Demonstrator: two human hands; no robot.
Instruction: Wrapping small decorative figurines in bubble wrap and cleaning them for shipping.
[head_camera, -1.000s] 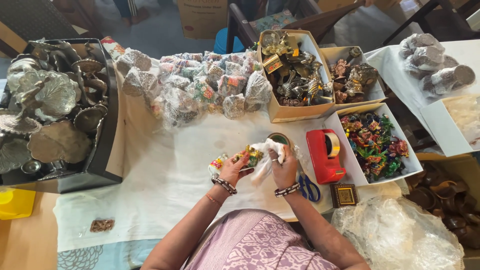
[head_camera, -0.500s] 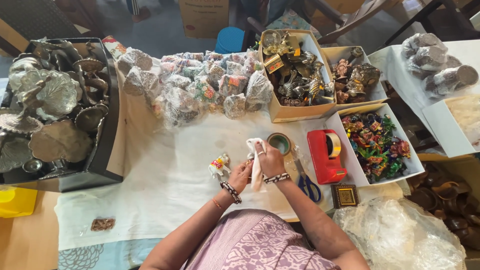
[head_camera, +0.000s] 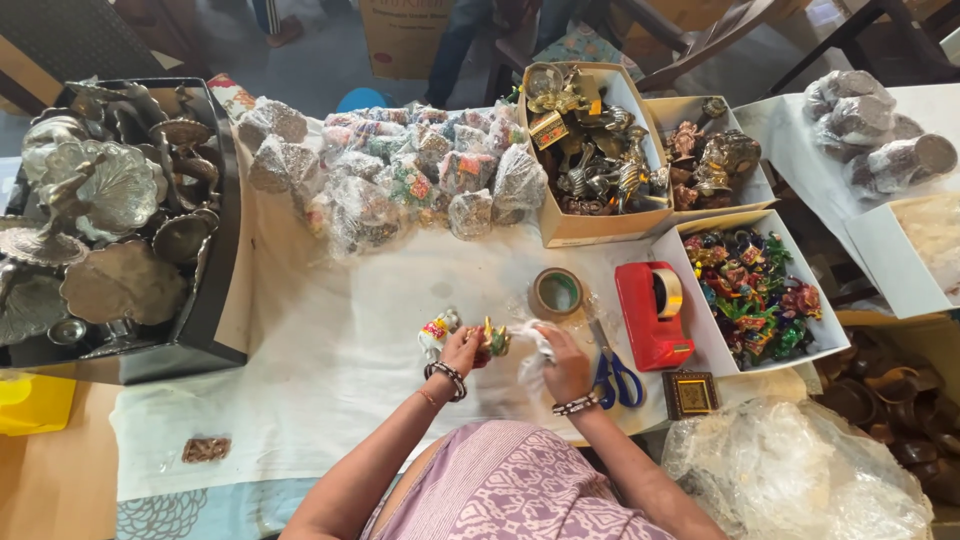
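My left hand (head_camera: 462, 350) holds a small colourful figurine (head_camera: 492, 340) just above the white table cover (head_camera: 330, 350). Right beside it, my right hand (head_camera: 563, 362) grips a piece of white crumpled wrap (head_camera: 532, 352) that touches the figurine. Another small painted figurine (head_camera: 437, 328) lies on the cover just left of my left hand. A roll of brown tape (head_camera: 556, 293) lies flat just beyond my right hand.
Blue-handled scissors (head_camera: 615, 372), a red tape dispenser (head_camera: 652, 313) and a small framed picture (head_camera: 691, 393) lie to the right. Boxes hold painted figurines (head_camera: 752, 290) and brass pieces (head_camera: 590, 150). Wrapped bundles (head_camera: 400, 180) pile at the back; a black crate of metal trays (head_camera: 110, 220) stands left.
My hands have shifted slightly toward me and apart. The white wrap, held upright between them before, is now bunched in my right hand beside the figurine.
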